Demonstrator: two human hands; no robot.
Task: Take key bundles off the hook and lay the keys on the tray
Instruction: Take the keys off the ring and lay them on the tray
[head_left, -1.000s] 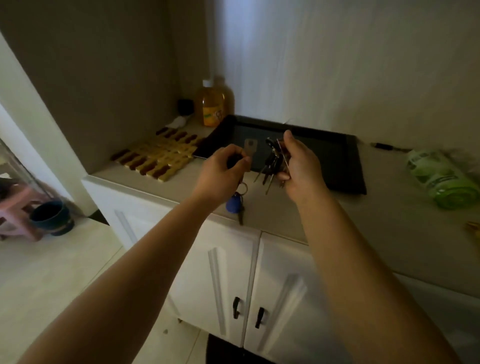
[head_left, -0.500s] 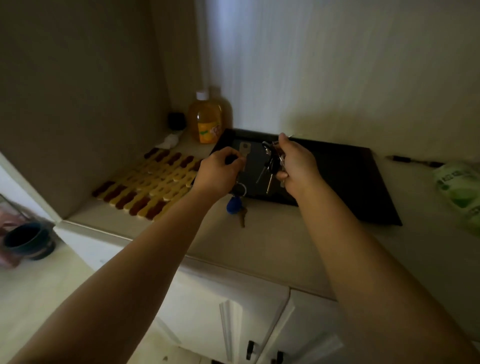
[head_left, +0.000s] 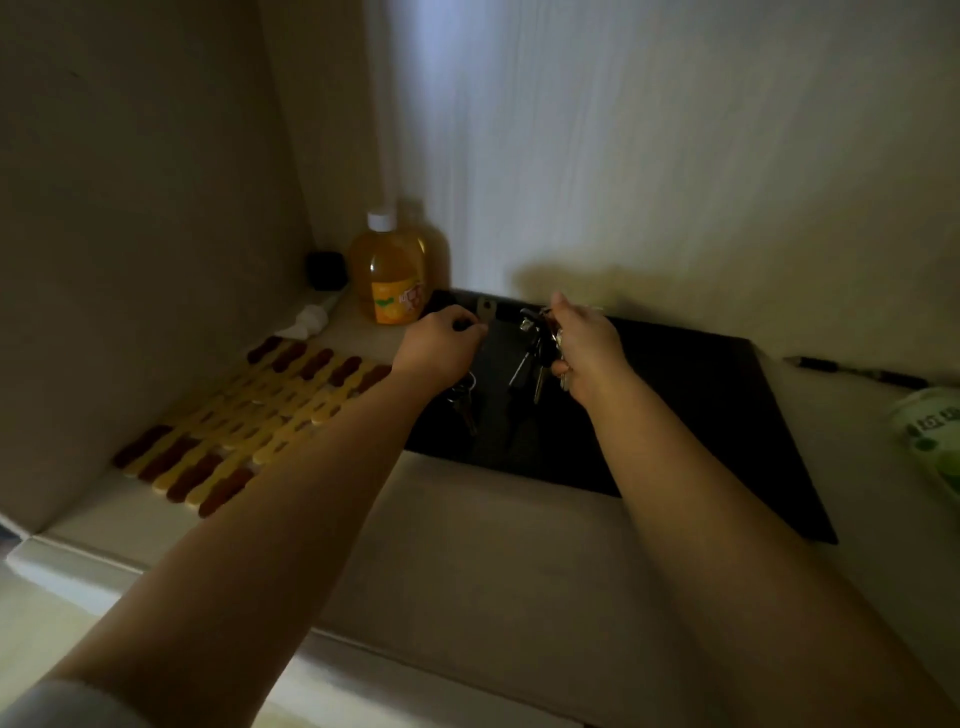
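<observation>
A black tray (head_left: 717, 415) lies on the countertop against the wall. My left hand (head_left: 441, 345) hovers over its left part, shut on a small key bundle (head_left: 462, 397) whose ring and keys dangle below the fist. My right hand (head_left: 584, 343) is over the tray's middle, shut on a larger key bundle (head_left: 535, 353) with several keys hanging down. One flat grey key tag (head_left: 487, 310) shows at the tray's far left edge, just beyond my left fingers. No hook is in view.
An orange bottle (head_left: 389, 275) stands behind the tray's left corner, with a small black object (head_left: 326, 270) and crumpled tissue (head_left: 306, 322) beside it. A yellow-brown slatted mat (head_left: 249, 421) lies left. A pen (head_left: 857, 370) and green packet (head_left: 935, 436) lie right.
Both hands have moved forward from above the counter's front edge to over the tray, carrying their key bundles. The view has come closer to the counter.
</observation>
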